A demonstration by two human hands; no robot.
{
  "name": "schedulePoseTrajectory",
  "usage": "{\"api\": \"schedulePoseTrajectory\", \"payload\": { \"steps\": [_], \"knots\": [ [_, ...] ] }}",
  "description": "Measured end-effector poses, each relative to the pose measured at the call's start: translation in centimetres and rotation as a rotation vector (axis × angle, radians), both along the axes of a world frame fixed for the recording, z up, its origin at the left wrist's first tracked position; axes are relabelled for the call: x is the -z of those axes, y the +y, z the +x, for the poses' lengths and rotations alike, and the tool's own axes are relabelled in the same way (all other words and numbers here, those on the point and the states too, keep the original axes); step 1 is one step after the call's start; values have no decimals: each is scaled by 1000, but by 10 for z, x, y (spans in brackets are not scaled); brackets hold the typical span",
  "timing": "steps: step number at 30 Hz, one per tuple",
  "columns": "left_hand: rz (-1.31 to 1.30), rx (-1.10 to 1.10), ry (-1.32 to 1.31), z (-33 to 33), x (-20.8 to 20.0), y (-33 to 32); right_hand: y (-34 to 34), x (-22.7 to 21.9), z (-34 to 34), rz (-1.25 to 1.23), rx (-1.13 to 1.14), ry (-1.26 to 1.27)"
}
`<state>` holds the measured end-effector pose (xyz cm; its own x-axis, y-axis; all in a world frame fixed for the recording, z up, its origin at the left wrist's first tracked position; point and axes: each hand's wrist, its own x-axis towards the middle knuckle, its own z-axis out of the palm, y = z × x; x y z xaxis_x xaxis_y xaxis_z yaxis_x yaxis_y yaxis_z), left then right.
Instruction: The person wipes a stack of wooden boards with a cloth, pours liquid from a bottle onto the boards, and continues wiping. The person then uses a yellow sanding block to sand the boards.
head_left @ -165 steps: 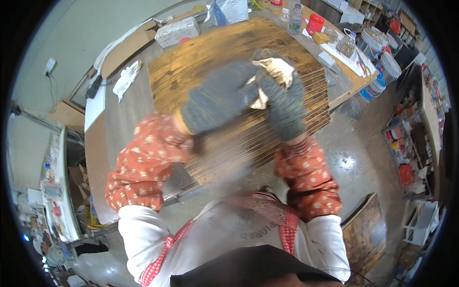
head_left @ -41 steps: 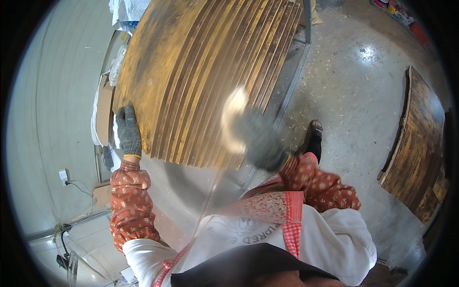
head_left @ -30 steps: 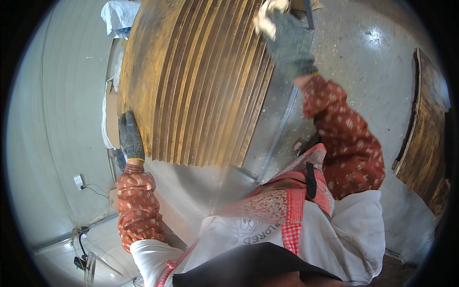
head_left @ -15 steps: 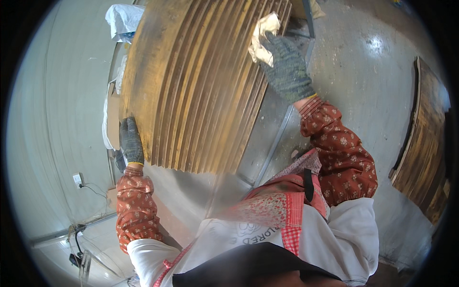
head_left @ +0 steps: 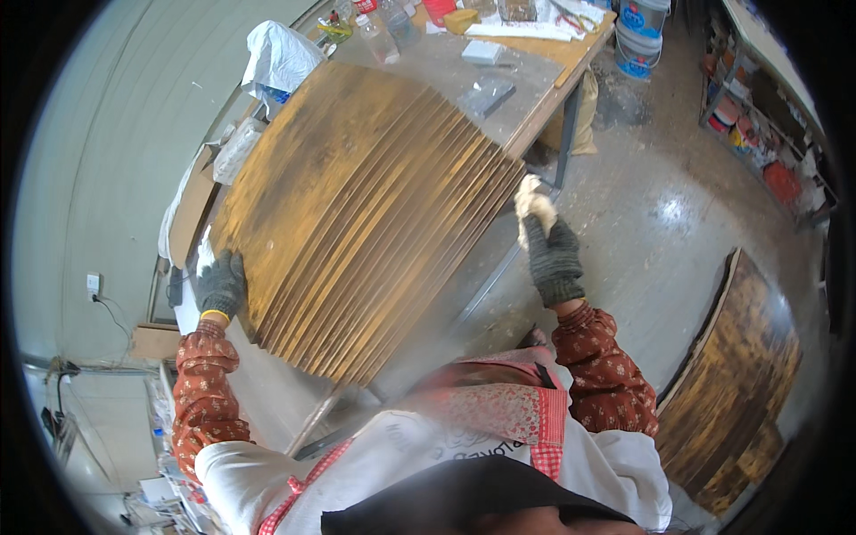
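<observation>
A stack of brown-and-yellow stained wood boards (head_left: 303,152) lies in front of me, their edges stepped like a fan toward the right. My left hand (head_left: 221,285), in a dark grey knitted glove, rests on the left edge of the top board, fingers stretched out. At the stack's far right corner, my right hand (head_left: 553,259), gloved alike, is closed on a crumpled cream-coloured rag (head_left: 528,201). The rag is beside the board ends; whether it touches them I cannot tell.
Beyond the stack, a work table (head_left: 544,71) carries bottles, pliers and a white box (head_left: 482,52). Blue-and-white buckets (head_left: 637,40) stand past its corner. More stained boards (head_left: 740,374) lie at the right. A cardboard box (head_left: 192,214) sits by the left wall.
My right hand has brought the rag from over the stepped board edges to the stack's right corner. My left hand stays at the left edge. The view has shifted, showing more of the table.
</observation>
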<state>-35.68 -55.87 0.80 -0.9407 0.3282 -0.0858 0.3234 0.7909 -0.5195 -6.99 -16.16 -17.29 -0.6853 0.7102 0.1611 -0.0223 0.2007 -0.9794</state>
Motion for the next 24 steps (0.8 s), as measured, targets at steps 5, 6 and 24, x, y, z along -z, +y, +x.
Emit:
{"api": "schedulePoseTrajectory", "payload": {
  "steps": [5, 6, 24],
  "knots": [
    [663, 300, -88, 56, -25, 125, 41, -68, -36, -38, -41, 131],
    [936, 353, -230, 67, -24, 151, 41, -84, -49, -230, -254, 273],
    [1176, 435, 149, -7, -47, 260, 184, -113, -256, 369, -707, 53]
  ]
}}
